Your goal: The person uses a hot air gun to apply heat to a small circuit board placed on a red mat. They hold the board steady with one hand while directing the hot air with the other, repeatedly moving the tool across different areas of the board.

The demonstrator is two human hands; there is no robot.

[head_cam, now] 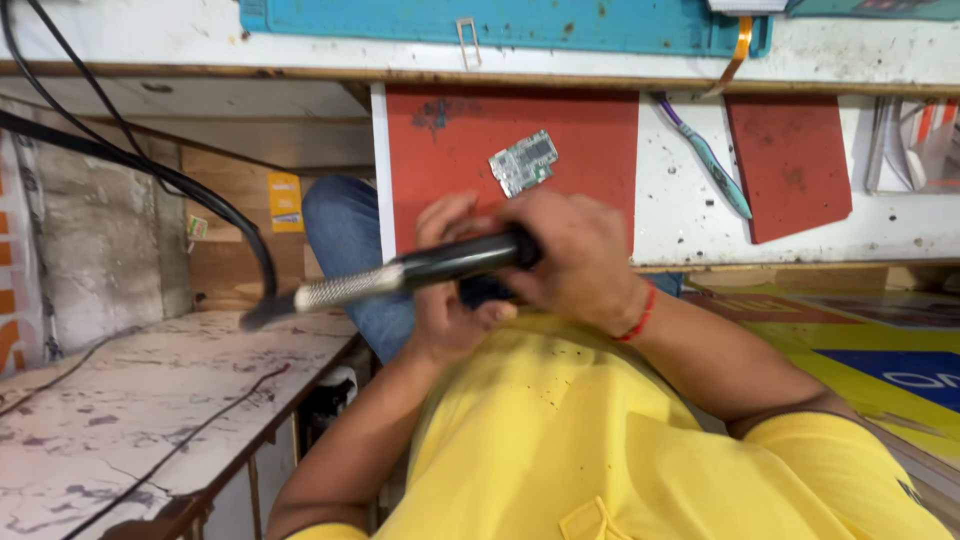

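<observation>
Right hand (570, 255): fingers wrapped around black-handled tool with perforated metal barrel (400, 273), held above lap, barrel pointing left. Left hand (450, 290): fingers curled beneath handle. Small green circuit board (523, 162) on red mat (590, 140), table beyond.

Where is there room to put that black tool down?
The marbled side counter on the left looks mostly bare, with only thin cables across it. The red mat is bare left of the small circuit board. It is crowded where both hands grip the tool.
</observation>
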